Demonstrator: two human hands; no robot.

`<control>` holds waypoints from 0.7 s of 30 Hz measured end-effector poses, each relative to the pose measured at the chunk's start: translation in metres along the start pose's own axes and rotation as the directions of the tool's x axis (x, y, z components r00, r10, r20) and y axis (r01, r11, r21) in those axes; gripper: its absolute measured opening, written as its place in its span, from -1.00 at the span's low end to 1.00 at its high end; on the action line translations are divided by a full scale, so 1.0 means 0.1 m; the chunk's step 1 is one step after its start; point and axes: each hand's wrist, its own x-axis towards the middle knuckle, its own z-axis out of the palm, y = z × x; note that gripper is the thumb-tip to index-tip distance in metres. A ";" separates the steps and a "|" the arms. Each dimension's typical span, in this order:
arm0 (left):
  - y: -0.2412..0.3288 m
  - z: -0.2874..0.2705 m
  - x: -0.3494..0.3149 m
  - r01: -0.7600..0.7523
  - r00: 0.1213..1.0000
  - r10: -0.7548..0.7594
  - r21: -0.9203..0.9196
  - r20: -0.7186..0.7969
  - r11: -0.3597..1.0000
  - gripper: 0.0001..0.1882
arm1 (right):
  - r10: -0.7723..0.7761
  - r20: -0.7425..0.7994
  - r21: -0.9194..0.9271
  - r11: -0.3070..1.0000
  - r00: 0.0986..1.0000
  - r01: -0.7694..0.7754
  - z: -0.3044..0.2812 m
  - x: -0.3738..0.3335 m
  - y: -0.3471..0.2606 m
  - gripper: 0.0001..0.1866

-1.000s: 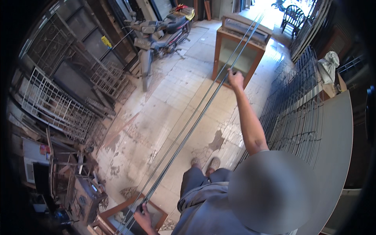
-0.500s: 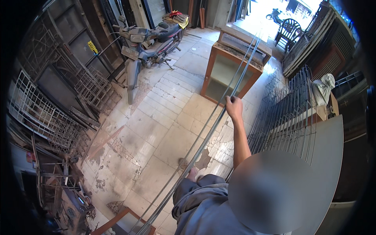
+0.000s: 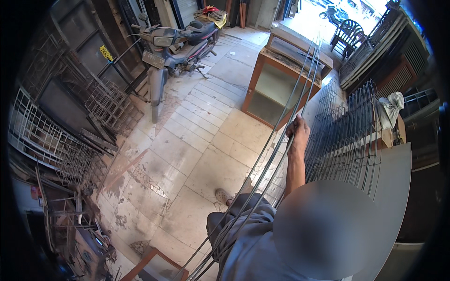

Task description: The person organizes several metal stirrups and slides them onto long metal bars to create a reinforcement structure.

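Several long, thin metal rods (image 3: 264,173) run slantwise past my body, from the bright doorway side down to the lower edge. My right hand (image 3: 298,133) is closed around part of the bundle, its arm stretched forward. Some of these rods spread apart on both sides of the fist. Beyond the hand they pass in front of and over a wooden cabinet (image 3: 271,91) with glass panels. Below the fist the rods cross my bent legs and dark clothing. My left hand is outside the picture. A blurred round patch covers the lower right.
A motorbike (image 3: 161,42) stands upper left. Metal grilles (image 3: 47,126) lean along the left wall, and wire racks (image 3: 347,140) stand right of my arm. Lower left holds a cluttered metal frame (image 3: 70,210); a wood-framed panel (image 3: 157,264) lies at the bottom. A dark chair (image 3: 347,35) stands by the doorway.
My right hand has moved to the right and now wraps the rods with a fuller fist. The rods have shifted right with it and fanned out.
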 end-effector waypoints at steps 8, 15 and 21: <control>-0.07 0.14 -0.16 0.639 0.769 -0.316 -0.678 0.556 0.362 -0.67 | -0.042 0.053 -0.007 0.999 0.998 0.042 0.04 0.01 -0.38 -0.67; 0.16 -0.15 0.17 0.394 0.913 -0.279 -0.823 0.298 0.409 -0.63 | 0.002 0.086 -0.226 0.974 0.996 0.017 0.03 0.06 -0.31 -0.67; 0.43 -1.04 0.99 0.340 0.910 0.097 -0.861 0.402 0.379 -0.51 | 0.147 0.129 -0.379 0.921 0.981 -0.088 -0.21 0.10 0.07 -0.63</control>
